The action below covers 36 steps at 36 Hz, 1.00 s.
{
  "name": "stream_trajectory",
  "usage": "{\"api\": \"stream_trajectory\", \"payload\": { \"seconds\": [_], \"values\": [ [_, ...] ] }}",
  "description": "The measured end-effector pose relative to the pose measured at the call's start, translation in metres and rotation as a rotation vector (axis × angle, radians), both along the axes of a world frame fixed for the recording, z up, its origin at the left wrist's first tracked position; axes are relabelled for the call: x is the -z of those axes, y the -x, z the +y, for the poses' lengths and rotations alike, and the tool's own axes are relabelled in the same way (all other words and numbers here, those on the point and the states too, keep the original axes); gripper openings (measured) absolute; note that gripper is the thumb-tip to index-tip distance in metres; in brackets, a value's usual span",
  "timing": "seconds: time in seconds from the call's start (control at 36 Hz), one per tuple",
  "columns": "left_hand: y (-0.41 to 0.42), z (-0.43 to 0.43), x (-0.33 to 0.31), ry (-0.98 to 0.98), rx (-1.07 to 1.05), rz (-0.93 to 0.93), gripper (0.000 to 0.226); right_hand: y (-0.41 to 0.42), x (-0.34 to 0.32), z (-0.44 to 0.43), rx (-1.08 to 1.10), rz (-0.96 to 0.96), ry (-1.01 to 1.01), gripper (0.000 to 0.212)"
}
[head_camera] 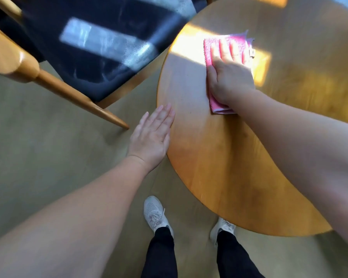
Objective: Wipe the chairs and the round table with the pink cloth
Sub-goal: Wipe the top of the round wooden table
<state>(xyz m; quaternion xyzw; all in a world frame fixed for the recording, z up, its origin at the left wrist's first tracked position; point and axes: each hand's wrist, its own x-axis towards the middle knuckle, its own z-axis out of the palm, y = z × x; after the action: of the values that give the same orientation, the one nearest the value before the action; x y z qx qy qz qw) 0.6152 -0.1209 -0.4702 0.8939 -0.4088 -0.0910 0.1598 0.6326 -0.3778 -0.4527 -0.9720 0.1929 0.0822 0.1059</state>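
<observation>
The round wooden table [219, 157] fills the right half of the view. A folded pink cloth [209, 51] lies flat on its top near the far left part, in a patch of sunlight. My right hand [229, 75] presses on the cloth with straight, spread fingers. My left hand [153, 135] is flat with straight fingers, and its fingertips touch the table's left edge. A wooden chair [48, 85] with a dark blue seat [100, 57] stands at the upper left, beside the table.
The floor is beige. My two feet in white shoes [155, 213] stand at the bottom centre, close to the table's near edge. One chair leg slants down to the floor just left of my left hand. The view is blurred by motion.
</observation>
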Motion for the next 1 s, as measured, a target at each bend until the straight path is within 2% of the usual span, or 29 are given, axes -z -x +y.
{"api": "stream_trajectory", "payload": {
  "seconds": [0.22, 0.42, 0.58, 0.78, 1.0],
  "values": [
    [0.001, 0.000, -0.003, -0.022, -0.004, -0.002, 0.049, 0.053, -0.005, 0.043, -0.117, 0.049, 0.038, 0.059],
    [0.007, 0.003, -0.011, -0.112, -0.018, 0.037, 0.054, 0.147, -0.003, 0.119, -0.073, 0.086, -0.019, 0.061],
    [0.023, 0.030, -0.020, -0.127, -0.108, 0.102, 0.055, 0.185, -0.003, 0.158, -0.084, 0.100, -0.015, 0.060],
    [0.030, 0.060, -0.030, -0.082, -0.175, 0.171, 0.051, 0.199, -0.003, 0.136, -0.282, 0.115, 0.017, 0.060],
    [0.024, 0.085, -0.028, -0.087, -0.225, 0.222, 0.052, 0.139, -0.007, 0.144, -0.251, 0.162, 0.061, 0.062]
  ]
}}
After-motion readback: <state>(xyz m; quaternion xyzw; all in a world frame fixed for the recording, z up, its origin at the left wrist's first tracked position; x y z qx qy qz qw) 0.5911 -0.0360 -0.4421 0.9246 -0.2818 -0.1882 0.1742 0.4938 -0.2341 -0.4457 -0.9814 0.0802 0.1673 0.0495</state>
